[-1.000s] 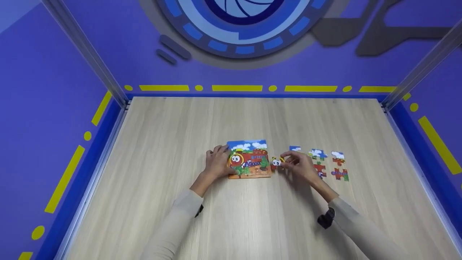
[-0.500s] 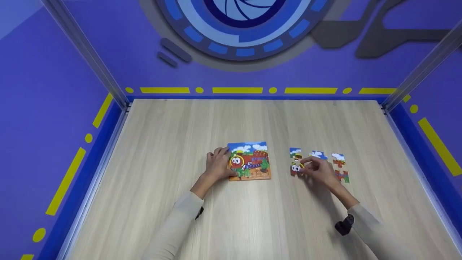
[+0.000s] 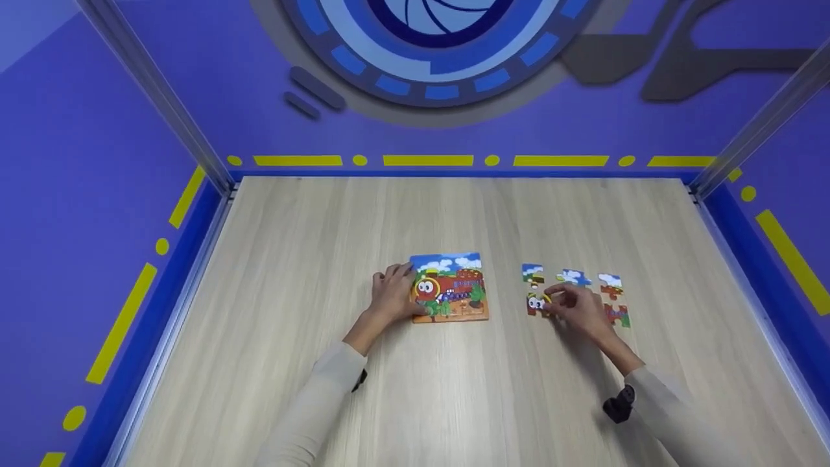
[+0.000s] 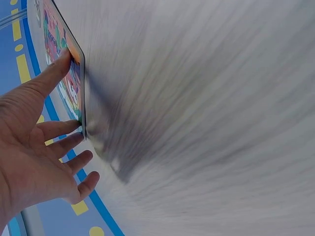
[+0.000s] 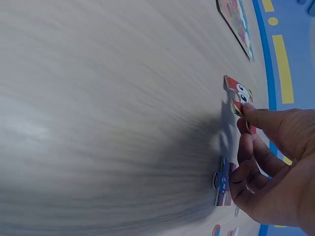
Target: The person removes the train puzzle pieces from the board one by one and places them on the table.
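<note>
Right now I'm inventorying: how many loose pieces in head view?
5: eyes piece in right hand; behind, left piece, middle piece, right piece; front right piece. Hand may hide more.

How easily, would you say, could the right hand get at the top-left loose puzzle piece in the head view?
Probably yes: the top-left piece lies uncovered, close to the right hand. That hand pinches the eyes piece, so it may need to release that first.

Bare tabletop [image 3: 421,402] stretched toward the viewer and back to the purple rear wall [image 3: 415,139]; a free strip separated the puzzle board [image 3: 454,292] from the loose pieces [image 3: 573,277]. The left hand [image 3: 391,293] blocked the board's left edge; the right hand [image 3: 581,310] obstructed the pieces' middle. Side walls [image 3: 71,194] bounded both flanks.
</note>
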{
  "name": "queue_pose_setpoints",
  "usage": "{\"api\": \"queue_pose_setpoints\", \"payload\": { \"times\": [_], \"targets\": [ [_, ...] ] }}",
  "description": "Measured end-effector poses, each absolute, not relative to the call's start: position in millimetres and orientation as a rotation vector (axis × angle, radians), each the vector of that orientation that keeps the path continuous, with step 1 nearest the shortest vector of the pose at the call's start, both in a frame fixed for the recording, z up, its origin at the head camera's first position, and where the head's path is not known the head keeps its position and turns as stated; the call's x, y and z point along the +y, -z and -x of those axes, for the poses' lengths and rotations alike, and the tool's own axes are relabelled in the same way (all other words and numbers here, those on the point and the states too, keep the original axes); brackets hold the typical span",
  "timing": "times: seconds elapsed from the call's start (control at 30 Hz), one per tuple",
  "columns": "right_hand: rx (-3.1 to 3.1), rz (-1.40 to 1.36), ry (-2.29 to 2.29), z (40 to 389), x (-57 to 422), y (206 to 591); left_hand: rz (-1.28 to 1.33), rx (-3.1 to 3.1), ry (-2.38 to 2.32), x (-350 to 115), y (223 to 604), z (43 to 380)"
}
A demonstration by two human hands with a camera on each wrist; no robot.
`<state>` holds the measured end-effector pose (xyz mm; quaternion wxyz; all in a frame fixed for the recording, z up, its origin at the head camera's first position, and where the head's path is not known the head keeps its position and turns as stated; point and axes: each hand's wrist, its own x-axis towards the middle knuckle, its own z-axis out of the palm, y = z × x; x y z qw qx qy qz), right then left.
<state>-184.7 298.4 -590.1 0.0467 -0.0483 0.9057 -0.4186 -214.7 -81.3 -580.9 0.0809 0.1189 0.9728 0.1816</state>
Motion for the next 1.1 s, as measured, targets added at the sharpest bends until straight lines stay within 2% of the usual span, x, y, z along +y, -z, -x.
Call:
{"api": "queue_pose_setpoints", "payload": {
  "times": [1.1],
  "targets": [
    [2.901, 0.195, 1.185, 188.9, 277.5, 595.9, -0.333, 2.833, -0.646, -84.5, 580.3, 214.7]
  ]
}}
